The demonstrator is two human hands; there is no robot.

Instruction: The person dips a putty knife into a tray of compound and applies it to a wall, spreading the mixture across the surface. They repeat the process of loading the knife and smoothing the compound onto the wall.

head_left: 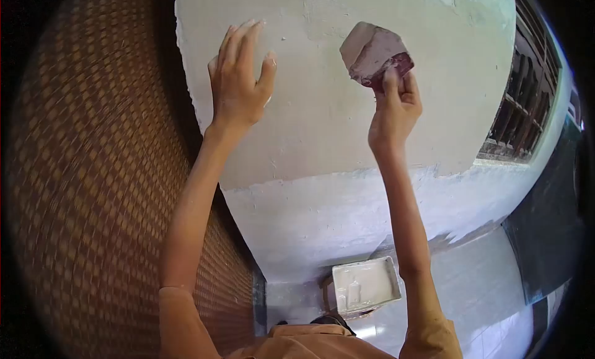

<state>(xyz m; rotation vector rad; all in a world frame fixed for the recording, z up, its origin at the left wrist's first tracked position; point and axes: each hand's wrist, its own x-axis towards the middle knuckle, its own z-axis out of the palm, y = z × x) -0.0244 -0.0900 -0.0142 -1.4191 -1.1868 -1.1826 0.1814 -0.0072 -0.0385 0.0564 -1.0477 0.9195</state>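
Note:
My right hand [396,114] pinches a flat putty scraper [377,49] between thumb and fingers, its blade smeared with pale putty and raised in front of the wall [310,123]. To the left, my left hand [238,80] is held up near the wall's left edge, fingers stretched and thumb apart, holding nothing. White putty marks its fingertips and thumb. The upper wall carries a beige coat that ends in a ragged line above a whiter lower band.
Below, a rectangular tub [365,286] of creamy white putty stands by my feet. A woven mat panel [93,161] runs along the left. On the right are a barred window [520,105] and a dark panel [548,216] above the tiled floor.

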